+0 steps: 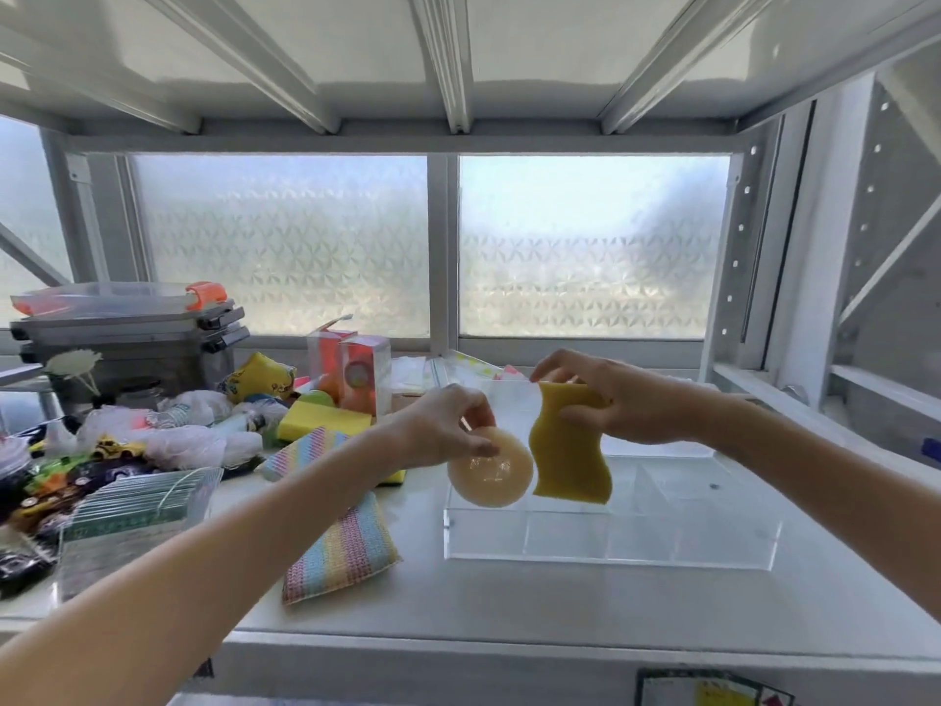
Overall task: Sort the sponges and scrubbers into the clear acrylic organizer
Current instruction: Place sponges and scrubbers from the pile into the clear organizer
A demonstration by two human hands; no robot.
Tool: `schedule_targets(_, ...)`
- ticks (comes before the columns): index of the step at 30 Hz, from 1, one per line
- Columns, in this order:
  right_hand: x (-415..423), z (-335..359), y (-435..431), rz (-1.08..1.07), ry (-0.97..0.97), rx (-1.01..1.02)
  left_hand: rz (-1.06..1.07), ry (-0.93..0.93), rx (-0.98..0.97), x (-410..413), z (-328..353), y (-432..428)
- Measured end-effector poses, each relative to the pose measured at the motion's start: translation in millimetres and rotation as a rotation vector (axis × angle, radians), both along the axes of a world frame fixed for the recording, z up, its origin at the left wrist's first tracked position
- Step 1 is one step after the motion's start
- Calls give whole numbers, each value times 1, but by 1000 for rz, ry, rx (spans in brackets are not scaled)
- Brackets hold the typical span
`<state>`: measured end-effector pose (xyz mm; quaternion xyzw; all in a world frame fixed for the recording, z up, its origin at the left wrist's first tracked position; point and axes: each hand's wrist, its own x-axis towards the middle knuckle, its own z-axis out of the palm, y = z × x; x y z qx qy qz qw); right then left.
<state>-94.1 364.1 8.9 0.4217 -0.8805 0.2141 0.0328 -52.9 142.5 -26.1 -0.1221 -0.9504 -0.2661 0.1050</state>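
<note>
My left hand (448, 422) pinches a round beige sponge (490, 468) by its top edge, holding it above the left end of the clear acrylic organizer (611, 547). Beside it, my right hand (618, 400) grips the top of a wavy yellow sponge (570, 450), which hangs upright over the organizer's left compartment. The two sponges almost touch. The organizer's divided compartments look empty. On the table to the left lie two pastel striped scrubbers (346, 547) (305, 450) and a yellow block sponge (321, 420).
A cluttered pile of wrapped items and toys (127, 445) fills the left side, with a clear ribbed tray (142, 507), stacked grey lidded bins (127, 338) and small cartons (351, 369) behind. Frosted windows back the shelf; a metal frame stands at right.
</note>
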Motion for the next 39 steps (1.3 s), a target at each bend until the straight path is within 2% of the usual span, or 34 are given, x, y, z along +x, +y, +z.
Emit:
schedule_targets(7, -13, -14, -3, -156, 75, -75, 113, 59, -26, -2, 1, -9)
schedule_targets(11, -13, -25, -6, -186, 114, -49, 211, 72, -92, -3, -1, -4)
schedule_targets(16, -9, -39, -14, -159, 189, -61, 238, 40, -193, -3, -20, 7)
schedule_targets(20, 0, -29, -16, -177, 310, 20, 189, -31, -32, 3, -9, -18)
schedule_targets(23, 8, -9, -32, -183, 412, -74, 337, 59, 16, 8, 15, -68)
schedule_targets(26, 18, 1, -79, -33, 328, -142, 530, 39, -64, 11, 26, -125)
schedule_targets(29, 23, -16, -148, 59, 157, 53, 687, -162, -169, 13, 16, -158)
schedule_targets(31, 26, -33, -188, 19, 59, 223, 768, -229, -129, 8, 0, -171)
schedule_targets(34, 26, -47, -221, -45, 41, 343, 746, -312, 63, -5, -16, -185)
schedule_targets(39, 13, -45, -232, -73, -74, 194, 596, -472, 154, -7, -11, -182)
